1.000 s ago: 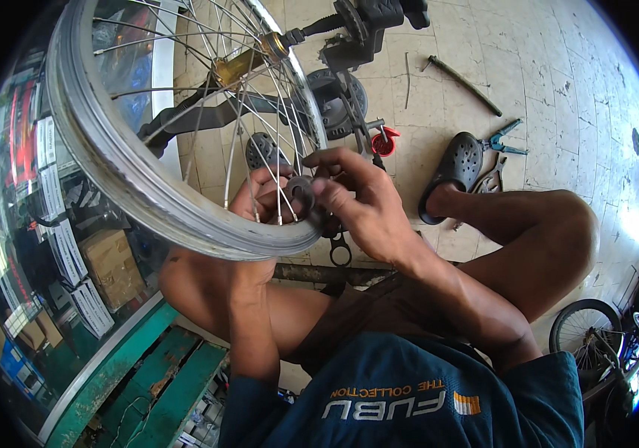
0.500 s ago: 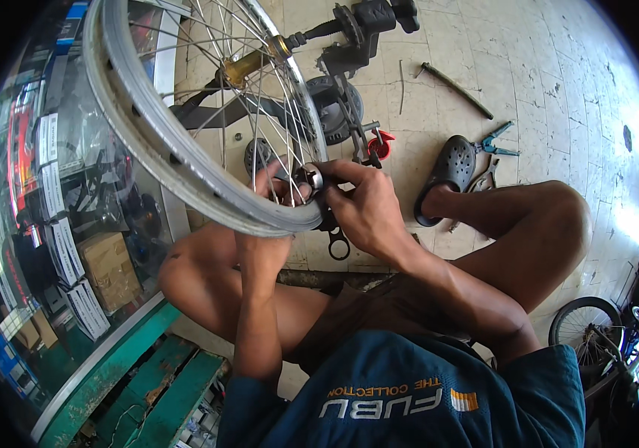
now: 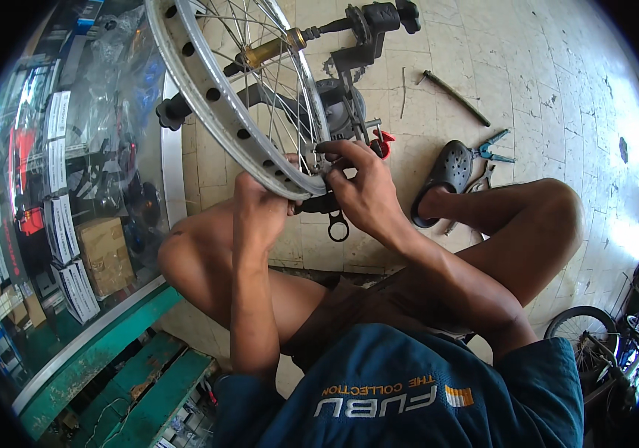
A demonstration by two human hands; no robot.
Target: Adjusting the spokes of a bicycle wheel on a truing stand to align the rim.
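A spoked bicycle wheel with a bare silver rim (image 3: 219, 112) and a gold hub (image 3: 267, 51) sits in a black wheel stand (image 3: 360, 56). My left hand (image 3: 258, 209) wraps the near end of the rim from below, and its fingertips show among the spokes. On the right side of the rim, my right hand (image 3: 364, 179) has its index finger and thumb bent in at the spoke ends. Whatever it pinches there is mostly hidden. Just below the rim hangs a black ring-shaped part (image 3: 338, 228) of the stand.
On the floor lie a dark rod (image 3: 457, 98), a thin strip (image 3: 402, 92) and teal-handled pliers (image 3: 496, 146), close to my right clog (image 3: 452, 169). A glass display case (image 3: 103, 216) stands at left above a green slatted bench (image 3: 122, 392). Another bicycle (image 3: 584, 336) is at far right.
The rim has turned or shifted right, now showing its row of holes. The round metal piece at my right fingers no longer shows. My left hand has moved up against the rim.
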